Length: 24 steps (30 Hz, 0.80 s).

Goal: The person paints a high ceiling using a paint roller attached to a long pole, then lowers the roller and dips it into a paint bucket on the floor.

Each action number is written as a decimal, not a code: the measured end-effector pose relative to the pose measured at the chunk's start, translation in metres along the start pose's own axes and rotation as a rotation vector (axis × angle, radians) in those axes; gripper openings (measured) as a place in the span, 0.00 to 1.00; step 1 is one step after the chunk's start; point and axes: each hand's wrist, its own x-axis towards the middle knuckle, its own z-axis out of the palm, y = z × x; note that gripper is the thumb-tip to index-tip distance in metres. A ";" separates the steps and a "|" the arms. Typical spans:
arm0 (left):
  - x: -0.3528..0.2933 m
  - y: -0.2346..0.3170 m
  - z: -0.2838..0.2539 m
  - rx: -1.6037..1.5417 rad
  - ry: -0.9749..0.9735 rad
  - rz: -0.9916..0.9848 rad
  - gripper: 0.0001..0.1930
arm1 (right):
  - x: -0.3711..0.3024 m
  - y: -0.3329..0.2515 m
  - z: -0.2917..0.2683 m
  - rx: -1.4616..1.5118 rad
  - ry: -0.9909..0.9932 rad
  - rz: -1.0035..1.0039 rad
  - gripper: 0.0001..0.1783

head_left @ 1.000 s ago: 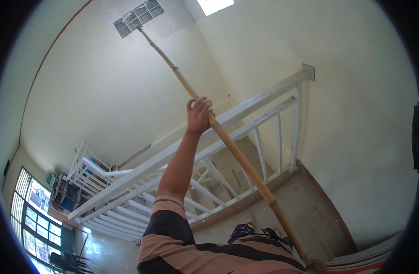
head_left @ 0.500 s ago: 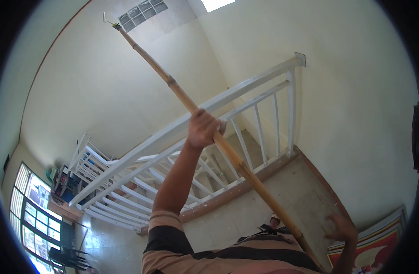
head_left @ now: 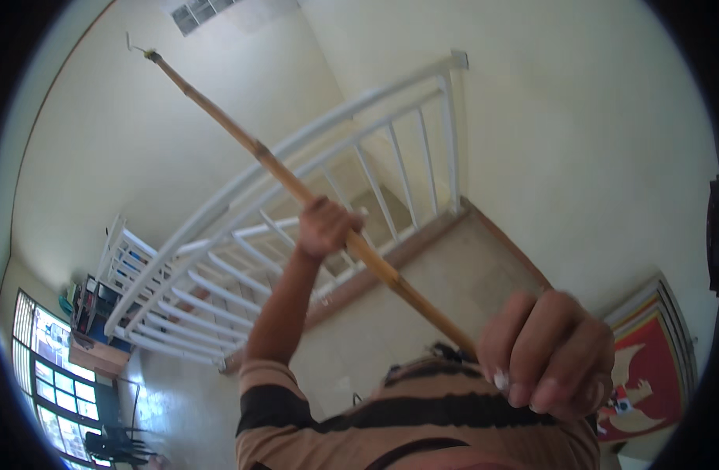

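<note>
Pale wall [head_left: 132,149] is rising beyond a white railing [head_left: 328,124], which is slanting across the view. Bamboo pole [head_left: 285,174] is running diagonally past the railing, lower right to upper left. Right hand [head_left: 547,356] is looming close to the camera, fingers curling together; contact with the pole: cannot tell. Left hand [head_left: 326,227] is gripping mid-pole, fingers wrapping around it. Thin bent piece [head_left: 128,42] is projecting from the pole's tip.

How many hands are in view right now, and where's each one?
2. The left hand is closed around the bamboo pole, near mid-picture; the right hand is at lower right, close to the camera. No other hand shows.
</note>
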 end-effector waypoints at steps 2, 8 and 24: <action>-0.001 0.011 -0.007 0.041 -0.077 -0.008 0.12 | -0.011 -0.011 0.011 0.026 -0.053 -0.033 0.11; 0.032 0.059 -0.024 0.080 -0.100 -0.026 0.12 | -0.056 -0.070 0.036 0.127 -0.243 -0.022 0.11; 0.094 0.211 -0.009 0.098 -0.234 -0.067 0.08 | -0.161 -0.206 0.050 0.267 -0.369 0.094 0.10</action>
